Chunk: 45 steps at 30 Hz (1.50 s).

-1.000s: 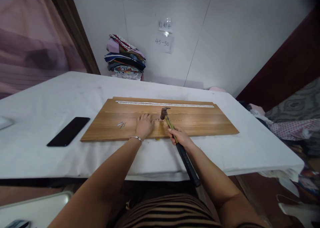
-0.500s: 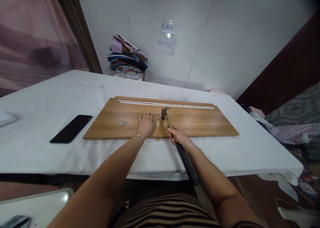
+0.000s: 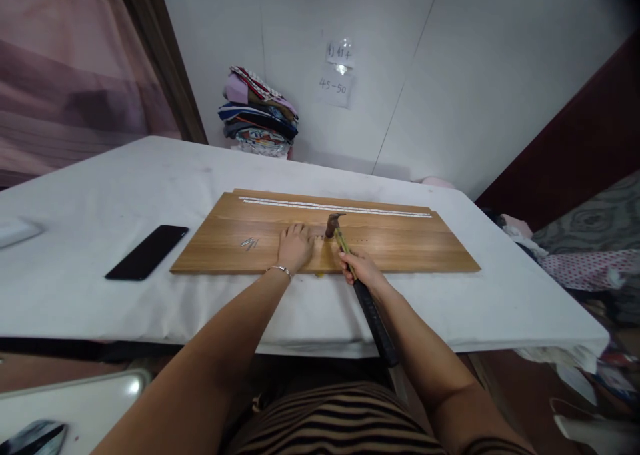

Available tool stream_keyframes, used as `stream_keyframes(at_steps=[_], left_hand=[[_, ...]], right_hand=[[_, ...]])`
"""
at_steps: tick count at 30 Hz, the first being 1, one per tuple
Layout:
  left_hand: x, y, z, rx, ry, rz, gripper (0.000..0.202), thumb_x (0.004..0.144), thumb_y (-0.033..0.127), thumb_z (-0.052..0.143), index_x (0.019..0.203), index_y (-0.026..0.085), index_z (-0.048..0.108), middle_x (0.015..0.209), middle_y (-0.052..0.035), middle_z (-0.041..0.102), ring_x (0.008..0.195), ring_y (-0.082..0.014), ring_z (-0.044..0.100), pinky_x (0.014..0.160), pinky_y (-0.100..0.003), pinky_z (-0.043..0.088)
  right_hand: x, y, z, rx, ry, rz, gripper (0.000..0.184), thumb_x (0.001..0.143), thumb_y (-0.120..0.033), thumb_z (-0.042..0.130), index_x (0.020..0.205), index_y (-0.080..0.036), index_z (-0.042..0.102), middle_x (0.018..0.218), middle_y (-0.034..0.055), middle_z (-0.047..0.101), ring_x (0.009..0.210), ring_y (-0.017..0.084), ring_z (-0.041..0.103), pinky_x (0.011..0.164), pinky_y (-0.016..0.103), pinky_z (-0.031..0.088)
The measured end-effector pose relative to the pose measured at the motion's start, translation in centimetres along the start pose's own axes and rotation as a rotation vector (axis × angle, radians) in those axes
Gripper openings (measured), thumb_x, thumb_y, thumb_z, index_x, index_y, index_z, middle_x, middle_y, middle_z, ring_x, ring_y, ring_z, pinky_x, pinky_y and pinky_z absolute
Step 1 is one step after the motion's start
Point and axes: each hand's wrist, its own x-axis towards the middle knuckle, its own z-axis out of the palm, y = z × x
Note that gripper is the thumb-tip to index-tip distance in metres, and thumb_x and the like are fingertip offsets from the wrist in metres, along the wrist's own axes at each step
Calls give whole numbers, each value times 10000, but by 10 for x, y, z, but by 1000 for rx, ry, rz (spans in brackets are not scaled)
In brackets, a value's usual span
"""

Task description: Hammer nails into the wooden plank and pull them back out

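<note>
My right hand (image 3: 361, 268) grips a claw hammer (image 3: 344, 242) by its yellowish shaft, above the black grip. The rusty brown head is low over the wooden board (image 3: 410, 252), near a row of small dark dots; whether it touches the wood I cannot tell. Beside the head, to its left, my left hand (image 3: 296, 245) lies palm down on the board, fingers stretched forward. Its thumb side is partly hidden, and I see nothing held in it. Several loose nails (image 3: 249, 244) lie on the board left of that hand.
Two thin white strips (image 3: 335, 207) run along the board's far side. A black phone (image 3: 147, 252) lies left of the board on the white-covered table (image 3: 280, 312). Folded cloth (image 3: 259, 112) is stacked at the back by the wall. A white object (image 3: 17, 232) sits at the left.
The view has shifted slightly, so the board and table sit a little further right. Both hands keep their places on the board and hammer; the hammer head stays low by the dots.
</note>
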Motion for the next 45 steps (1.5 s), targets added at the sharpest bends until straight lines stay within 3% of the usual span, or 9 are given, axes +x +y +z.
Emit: stream_keyframes(at_steps=[26,45], left_hand=[[-1,1,-2,-22,-1,8,393,1000,283,399,1262,187,676,1411,-177,635,1343,-327,535,1117,-503,387],[-1,0,-2,8,-4,9,394,1004,276,383,1254,188,675,1397,-167,648,1322,-318,545,1111,-487,383]], right_hand=[[5,5,-6,21,-61,-8,269,714,-383,711,837,-231,526,513,-98,482,380,76,382,371,215,301],[0,-1,-3,8,-21,12,222,709,-339,684,824,-234,525,506,-96,471,371,77,363,371,215,277]])
